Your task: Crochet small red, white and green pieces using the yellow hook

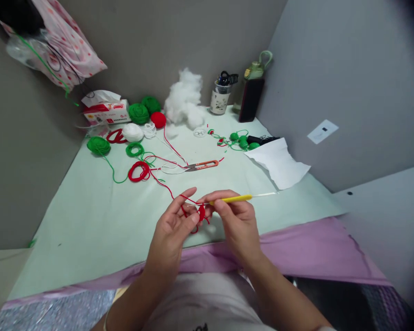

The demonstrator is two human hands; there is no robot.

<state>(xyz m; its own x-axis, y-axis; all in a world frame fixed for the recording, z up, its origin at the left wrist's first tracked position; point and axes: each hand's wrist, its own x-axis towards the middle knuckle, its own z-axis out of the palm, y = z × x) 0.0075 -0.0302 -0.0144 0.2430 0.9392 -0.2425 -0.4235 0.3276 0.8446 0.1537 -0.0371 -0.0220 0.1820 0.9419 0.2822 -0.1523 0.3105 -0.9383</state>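
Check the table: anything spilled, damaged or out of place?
Nothing spilled or broken. Oddities: loose red and green yarn strands lie tangled by the orange snips, and the white paper sheet at right has a ragged left edge. Left hand pinches the red crochet piece; right hand holds the yellow hook.

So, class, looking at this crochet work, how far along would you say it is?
Done, it seems: small green pieces lie finished beside the white paper. In hand: the left hand pinches a tiny red piece while the right hand works a yellow crochet hook into it. Left, probably: most of the red piece, and any filling, since the white stuffing sits apart at the back.
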